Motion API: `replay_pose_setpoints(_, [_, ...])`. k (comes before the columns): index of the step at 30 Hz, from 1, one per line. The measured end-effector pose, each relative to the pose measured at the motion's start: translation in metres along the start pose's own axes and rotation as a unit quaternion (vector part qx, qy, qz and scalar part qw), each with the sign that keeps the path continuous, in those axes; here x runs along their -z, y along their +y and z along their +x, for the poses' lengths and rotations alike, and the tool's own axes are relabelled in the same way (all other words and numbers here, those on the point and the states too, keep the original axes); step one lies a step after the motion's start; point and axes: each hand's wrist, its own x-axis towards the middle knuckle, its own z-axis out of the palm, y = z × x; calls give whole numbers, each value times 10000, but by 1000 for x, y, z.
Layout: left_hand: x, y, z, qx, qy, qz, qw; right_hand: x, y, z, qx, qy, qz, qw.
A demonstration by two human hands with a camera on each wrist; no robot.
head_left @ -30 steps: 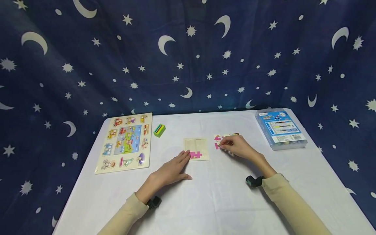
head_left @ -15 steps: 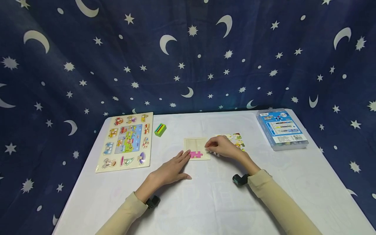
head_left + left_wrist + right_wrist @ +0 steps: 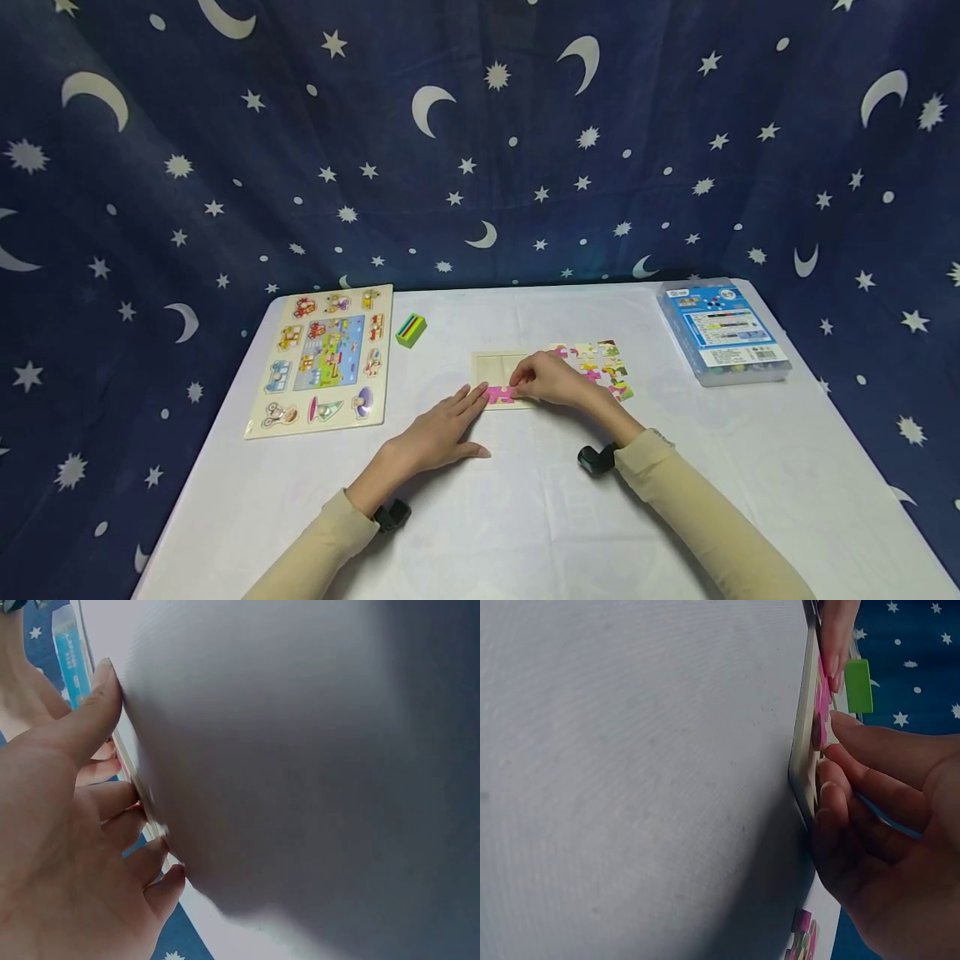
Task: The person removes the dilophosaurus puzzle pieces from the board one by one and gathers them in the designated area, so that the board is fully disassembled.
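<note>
A small square wooden puzzle tray lies mid-table, with pink jigsaw pieces along its near edge. My left hand rests with straight fingers on the tray's lower left corner, thumb spread out on the tablecloth. Over the right side of the tray, my right hand pinches a small puzzle piece between thumb and fingertips, close beside the pink row. The fingers mostly cover that piece. The right wrist view shows the right hand low at the tray's edge. Right of the tray lie several loose jigsaw pieces, partly behind the right hand.
A wooden picture board with knobbed vehicle pieces lies at the left. Near it sits a small green block with coloured stripes. A clear plastic box with a blue label stands at the back right. A starry cloth hangs behind.
My right hand has moved left from the loose pieces to the tray, carrying a puzzle piece. More loose pieces are uncovered. The left hand has stayed in place on the tray.
</note>
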Motion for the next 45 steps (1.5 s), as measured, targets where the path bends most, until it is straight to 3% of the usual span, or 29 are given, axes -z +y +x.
replay_pose_setpoints(13, [1, 0, 0, -9, 17, 134, 9999, 0, -1, 4, -178, 54, 152, 9997])
replay_pose_setpoints(22, [-2, 3, 0, 43, -105, 112, 9999, 3, 6, -2, -167, 52, 550, 9983])
replay_pose_setpoints(34, [-4, 3, 0, -169, -21, -147, 9997, 26, 31, -39, -273, 516, 747, 9955])
replay_pose_setpoints(45, [2, 3, 0, -87, -27, -100, 9999, 44, 63, -71, -645, 685, 647, 9935])
